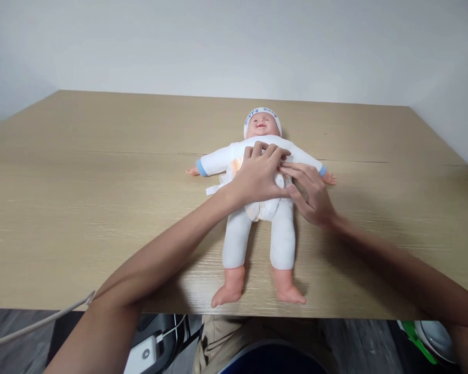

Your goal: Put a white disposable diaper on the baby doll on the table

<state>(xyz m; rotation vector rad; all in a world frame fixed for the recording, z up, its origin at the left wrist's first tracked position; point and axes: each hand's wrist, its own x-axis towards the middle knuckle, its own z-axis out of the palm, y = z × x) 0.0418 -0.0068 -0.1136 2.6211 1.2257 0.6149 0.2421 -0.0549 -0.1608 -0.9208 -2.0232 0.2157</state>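
Observation:
A baby doll (257, 228) in a white suit with blue cuffs and a white cap lies on its back on the wooden table (81, 208), feet toward me. My left hand (257, 174) rests over the doll's chest with its fingers curled, pressing on the white clothing. My right hand (310, 192) lies beside it on the doll's belly, fingers stretched toward the left hand and touching the fabric at the waist. A loose white cloth flap (218, 187) sticks out by the doll's side. What the fingers pinch is hidden.
The table's near edge runs just below the doll's feet. Under it I see a white device with a cable (144, 353) at lower left, and a green and white object (429, 337) at lower right. A pale wall stands behind.

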